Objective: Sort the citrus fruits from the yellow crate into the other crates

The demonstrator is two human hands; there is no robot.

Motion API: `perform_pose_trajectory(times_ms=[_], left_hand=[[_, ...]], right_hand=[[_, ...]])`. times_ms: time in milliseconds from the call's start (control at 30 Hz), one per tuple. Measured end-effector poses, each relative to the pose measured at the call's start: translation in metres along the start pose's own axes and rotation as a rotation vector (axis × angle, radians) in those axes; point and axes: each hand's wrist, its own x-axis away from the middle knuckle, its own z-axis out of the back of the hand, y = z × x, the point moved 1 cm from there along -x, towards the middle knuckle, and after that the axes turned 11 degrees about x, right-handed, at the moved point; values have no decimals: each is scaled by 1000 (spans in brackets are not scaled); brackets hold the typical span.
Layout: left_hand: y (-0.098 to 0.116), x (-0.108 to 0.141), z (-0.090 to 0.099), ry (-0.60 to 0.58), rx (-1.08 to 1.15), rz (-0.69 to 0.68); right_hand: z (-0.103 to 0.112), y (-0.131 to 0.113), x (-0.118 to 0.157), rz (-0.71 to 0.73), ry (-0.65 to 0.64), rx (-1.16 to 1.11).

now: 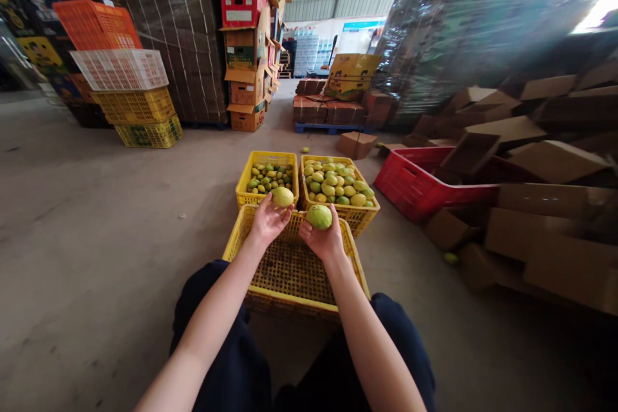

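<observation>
My left hand (271,222) holds up a yellow lemon (282,197) between thumb and fingers. A greener lemon (319,217) rests in the grip of my right hand (324,238). Both hands hover above the near yellow crate (295,299), whose bare slatted bottom shows. Behind it on the left, a yellow crate (267,157) contains small green and yellow lemons (270,178). Beside that on the right, another yellow crate (360,221) is heaped with larger yellow-green lemons (333,181).
At right, a red crate (410,196) stands against a pile of cardboard boxes (555,225). Stacked plastic crates (138,106) are at left. Carton stacks (244,71) and a blue pallet (328,129) are farther back. A loose lemon (450,259) lies on the floor.
</observation>
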Motion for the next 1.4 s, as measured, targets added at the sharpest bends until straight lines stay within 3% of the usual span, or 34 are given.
perform_pose_trajectory(times_ms=[267,567,700,867,1033,1200,1300,1400], left_hand=[[-1,-1,-2,-4,5,14],[-3,-3,1,-89,-79,-3],[-3,1,-1,-75,-111,-14],[-7,7,-5,-151,-87,15],[-17,3,0,-9,-23,30],[-17,-5,4,140,24,-94],[-13,-5,5,161,97,-104],[-11,-4,6,106,165,-69]], right_hand=[[0,0,0,10,-36,31],[0,1,0,1,-63,46],[0,1,1,0,-33,37],[0,0,0,92,27,-15],[0,4,-3,95,16,22],[1,8,-6,92,-50,115],[4,9,-8,97,-39,149],[6,9,-8,152,-24,196]])
